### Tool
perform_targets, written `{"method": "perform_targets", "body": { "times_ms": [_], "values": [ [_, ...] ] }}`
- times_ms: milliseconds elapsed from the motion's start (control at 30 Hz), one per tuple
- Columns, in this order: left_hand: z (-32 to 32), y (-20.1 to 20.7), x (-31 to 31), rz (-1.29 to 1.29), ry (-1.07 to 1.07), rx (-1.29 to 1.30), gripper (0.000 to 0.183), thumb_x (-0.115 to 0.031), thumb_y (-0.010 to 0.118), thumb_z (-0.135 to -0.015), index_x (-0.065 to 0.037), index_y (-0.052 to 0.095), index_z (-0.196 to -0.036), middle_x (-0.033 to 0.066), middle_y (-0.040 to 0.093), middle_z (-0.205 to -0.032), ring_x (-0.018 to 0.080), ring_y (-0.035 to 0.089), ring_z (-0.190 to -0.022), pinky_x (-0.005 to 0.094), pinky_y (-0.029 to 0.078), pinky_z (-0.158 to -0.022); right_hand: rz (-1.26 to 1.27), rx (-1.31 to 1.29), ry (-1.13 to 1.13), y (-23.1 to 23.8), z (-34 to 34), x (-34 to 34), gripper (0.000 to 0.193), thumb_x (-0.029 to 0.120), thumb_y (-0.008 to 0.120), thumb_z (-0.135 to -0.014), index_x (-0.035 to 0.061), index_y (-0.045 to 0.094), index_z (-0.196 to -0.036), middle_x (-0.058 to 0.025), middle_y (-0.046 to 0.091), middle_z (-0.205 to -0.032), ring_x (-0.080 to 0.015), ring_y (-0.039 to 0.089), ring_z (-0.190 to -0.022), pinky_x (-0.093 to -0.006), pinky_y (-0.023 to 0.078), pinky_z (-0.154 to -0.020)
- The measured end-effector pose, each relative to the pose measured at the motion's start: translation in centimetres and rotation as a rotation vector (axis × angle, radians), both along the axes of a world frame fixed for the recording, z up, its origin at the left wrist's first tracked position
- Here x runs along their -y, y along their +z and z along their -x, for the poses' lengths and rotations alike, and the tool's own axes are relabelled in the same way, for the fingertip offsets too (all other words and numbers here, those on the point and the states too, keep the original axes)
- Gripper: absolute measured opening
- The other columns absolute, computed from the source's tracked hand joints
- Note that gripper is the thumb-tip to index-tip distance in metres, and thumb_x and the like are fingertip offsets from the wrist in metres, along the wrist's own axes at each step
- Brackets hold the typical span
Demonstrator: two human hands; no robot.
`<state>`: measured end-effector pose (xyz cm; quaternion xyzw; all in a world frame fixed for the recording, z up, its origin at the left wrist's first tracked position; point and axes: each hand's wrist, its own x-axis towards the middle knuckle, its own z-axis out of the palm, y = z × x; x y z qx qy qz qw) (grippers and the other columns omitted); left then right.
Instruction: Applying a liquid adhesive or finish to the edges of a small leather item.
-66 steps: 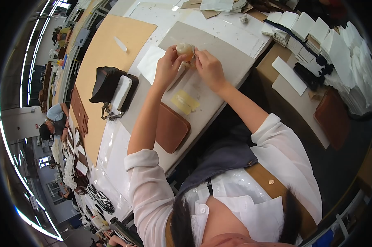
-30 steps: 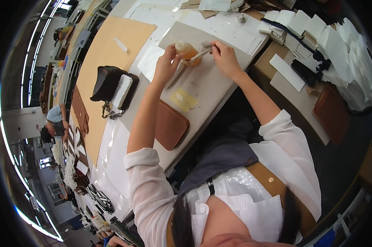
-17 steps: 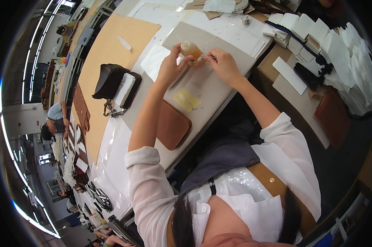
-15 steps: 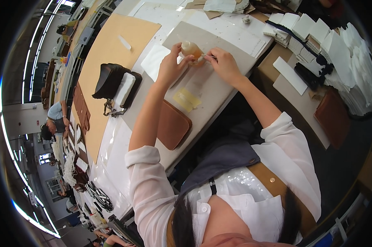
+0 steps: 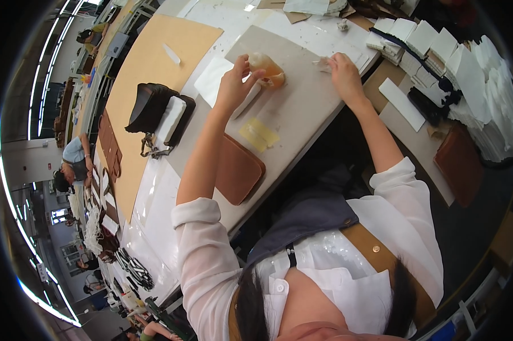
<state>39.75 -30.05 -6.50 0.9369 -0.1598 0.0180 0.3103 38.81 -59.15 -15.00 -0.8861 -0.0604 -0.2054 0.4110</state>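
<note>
My left hand (image 5: 236, 84) is wrapped round a translucent bottle (image 5: 273, 75) with amber contents, held over the grey work board (image 5: 299, 108). Out to the right, my right hand (image 5: 346, 79) pinches a small pale, crumpled scrap (image 5: 323, 64), apart from the bottle; its exact kind is too small to make out. A piece of yellow tape or paper (image 5: 259, 134) sticks to the board below the bottle. Beside my left forearm, a brown leather piece with rounded corners (image 5: 239, 173) lies near the table edge. Behind my left hand rests a white sheet (image 5: 211, 81).
Left of the board stands a black leather case (image 5: 149, 108) with a white pad beside it. Tan sheeting (image 5: 180, 42) covers the far left, with a white blade-shaped tool (image 5: 172, 54) on it. Stacked white pieces (image 5: 418, 42) fill the right. Other people work at the left.
My right hand has moved away from the bottle to the right, carrying the pale scrap. The bottle stays in my left hand, slightly shifted.
</note>
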Motion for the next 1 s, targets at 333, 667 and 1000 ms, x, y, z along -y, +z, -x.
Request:
{"method": "perform_targets", "body": {
  "times_ms": [333, 667, 1000],
  "values": [
    [0.0, -0.3, 0.2, 0.100, -0.012, -0.036, 0.056, -0.038, 0.068, -0.096, -0.002, 0.049, -0.133, 0.0225, 0.068, -0.122, 0.0340, 0.067, -0.114, 0.0393, 0.053, -0.096, 0.324, 0.362, -0.017, 1.5, 0.8, -3.4, 0.030, 0.016, 0.073, -0.084, 0.0114, 0.069, -0.112, -0.0064, 0.061, -0.115, -0.0277, 0.051, -0.117, -0.0452, 0.038, -0.101],
    [0.3, 0.1, 0.5, 0.076, -0.002, -0.034, 0.055, -0.036, 0.068, -0.096, -0.002, 0.048, -0.134, 0.0234, 0.068, -0.122, 0.0335, 0.066, -0.116, 0.0388, 0.053, -0.095, 0.119, 0.245, 0.186, 1.6, 0.3, -7.9, 0.014, 0.021, 0.077, -0.079, 0.0155, 0.071, -0.090, -0.0018, 0.057, -0.106, -0.0248, 0.050, -0.110, -0.0448, 0.031, -0.101],
    [0.2, -0.1, 0.3, 0.106, -0.016, -0.050, 0.052, -0.036, 0.067, -0.096, -0.004, 0.048, -0.132, 0.0216, 0.068, -0.121, 0.0337, 0.067, -0.114, 0.0388, 0.053, -0.095, 0.003, 0.146, 0.135, 0.8, -0.9, -8.5, 0.013, 0.025, 0.077, -0.081, 0.0181, 0.074, -0.091, 0.0002, 0.060, -0.109, -0.0232, 0.051, -0.110, -0.0428, 0.029, -0.100]
  ]
}}
